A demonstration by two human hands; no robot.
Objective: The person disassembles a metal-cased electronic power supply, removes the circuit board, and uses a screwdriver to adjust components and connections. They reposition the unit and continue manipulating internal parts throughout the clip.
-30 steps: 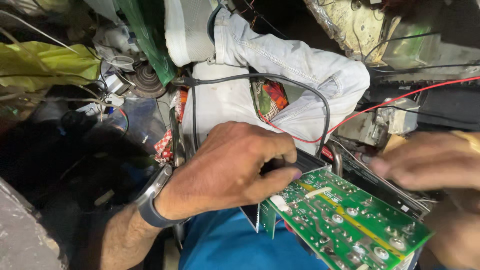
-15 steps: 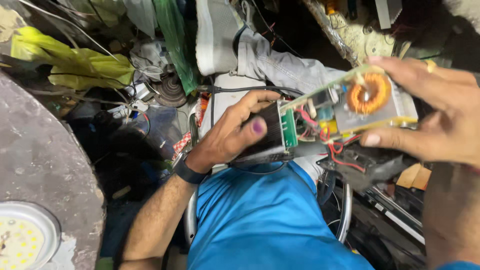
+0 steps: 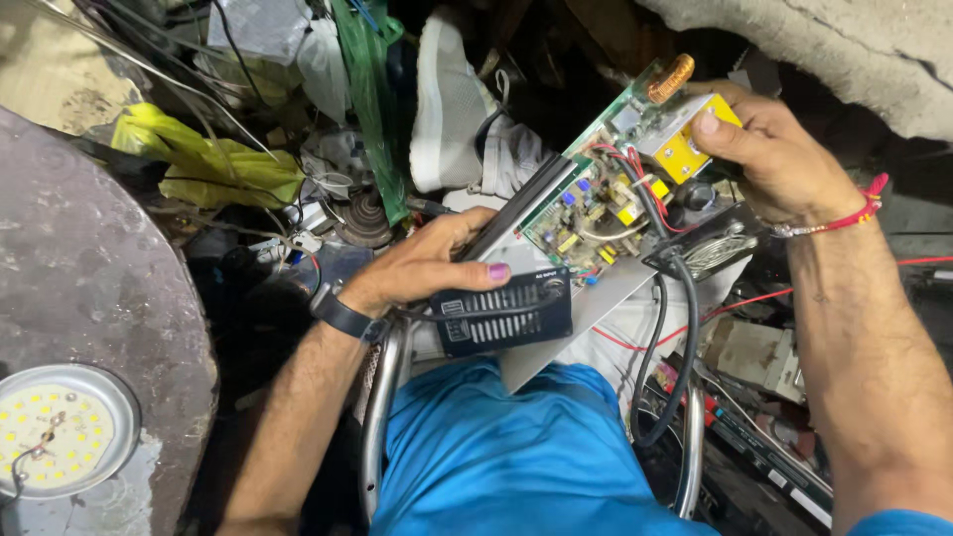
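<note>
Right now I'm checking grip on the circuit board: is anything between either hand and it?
Nothing visible. The right hand grips the circuit board at its yellow part; the left hand holds the black vented case beneath it.

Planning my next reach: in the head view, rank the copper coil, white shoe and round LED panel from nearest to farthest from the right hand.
1. Copper coil: at the circuit board's top end, just left of the right hand.
2. White shoe: upper middle.
3. Round LED panel: far lower left.
</note>
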